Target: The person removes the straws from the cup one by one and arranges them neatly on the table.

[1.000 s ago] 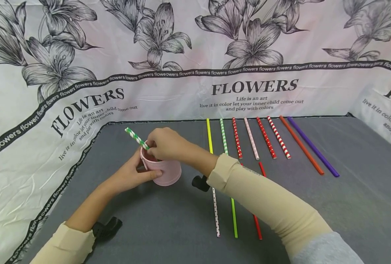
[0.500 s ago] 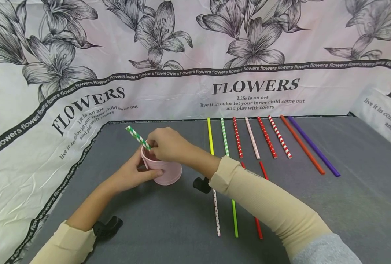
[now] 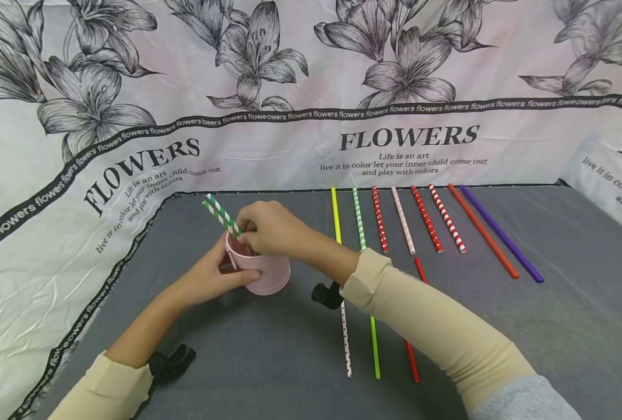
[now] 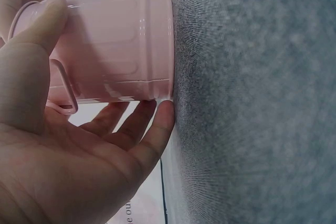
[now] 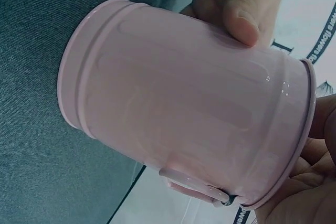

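A small pink bucket (image 3: 273,277) stands on the grey cloth at the left. My left hand (image 3: 211,279) grips its side, thumb in front and fingers behind; in the left wrist view the fingertips reach near its base. Two green-and-white striped straws (image 3: 221,210) lean out over the rim towards the upper left. My right hand (image 3: 274,227) is at the bucket's mouth with bent fingers, pinching at the straws. Those fingertips and the straws' lower ends are hidden. In the right wrist view the bucket (image 5: 184,98) covers most of the picture.
To the right lies a back row of straws, from a yellow straw (image 3: 336,213) to an orange straw (image 3: 484,230) and a purple straw (image 3: 501,233). Nearer are a dotted white straw (image 3: 345,344), a lime straw (image 3: 375,350) and red straws (image 3: 411,359), partly under the right sleeve.
A second green-and-white straw tip now shows above the first, where one showed before. The right hand has shifted very slightly at the rim. The left hand and bucket stay in place.
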`<state>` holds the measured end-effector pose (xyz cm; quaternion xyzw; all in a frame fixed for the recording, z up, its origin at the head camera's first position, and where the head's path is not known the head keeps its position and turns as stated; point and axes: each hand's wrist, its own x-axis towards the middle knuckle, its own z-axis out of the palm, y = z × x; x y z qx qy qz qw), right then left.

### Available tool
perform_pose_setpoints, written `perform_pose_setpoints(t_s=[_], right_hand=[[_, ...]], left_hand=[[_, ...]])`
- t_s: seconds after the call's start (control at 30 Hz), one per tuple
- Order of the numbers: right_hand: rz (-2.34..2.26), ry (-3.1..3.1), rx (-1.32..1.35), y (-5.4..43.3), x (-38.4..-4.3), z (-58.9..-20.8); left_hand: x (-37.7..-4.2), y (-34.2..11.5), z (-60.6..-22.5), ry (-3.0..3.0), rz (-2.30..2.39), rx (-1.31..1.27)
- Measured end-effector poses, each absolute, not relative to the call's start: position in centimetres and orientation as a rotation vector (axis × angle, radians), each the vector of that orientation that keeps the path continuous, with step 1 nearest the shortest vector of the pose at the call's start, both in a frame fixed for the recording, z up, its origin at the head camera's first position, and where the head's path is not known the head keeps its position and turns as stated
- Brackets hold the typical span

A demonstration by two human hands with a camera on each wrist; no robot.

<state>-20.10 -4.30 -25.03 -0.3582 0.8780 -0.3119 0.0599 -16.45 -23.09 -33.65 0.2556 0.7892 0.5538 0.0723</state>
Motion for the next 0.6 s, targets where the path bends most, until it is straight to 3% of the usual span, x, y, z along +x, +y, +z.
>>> perform_pose_setpoints(t_s=[0.6], right_hand=[[-1.1,2.558,-1.093,-2.7,-19.6,-24.6]], left_hand=[[-16.4,-23.1,-33.6,2.374,1.657,0.757]])
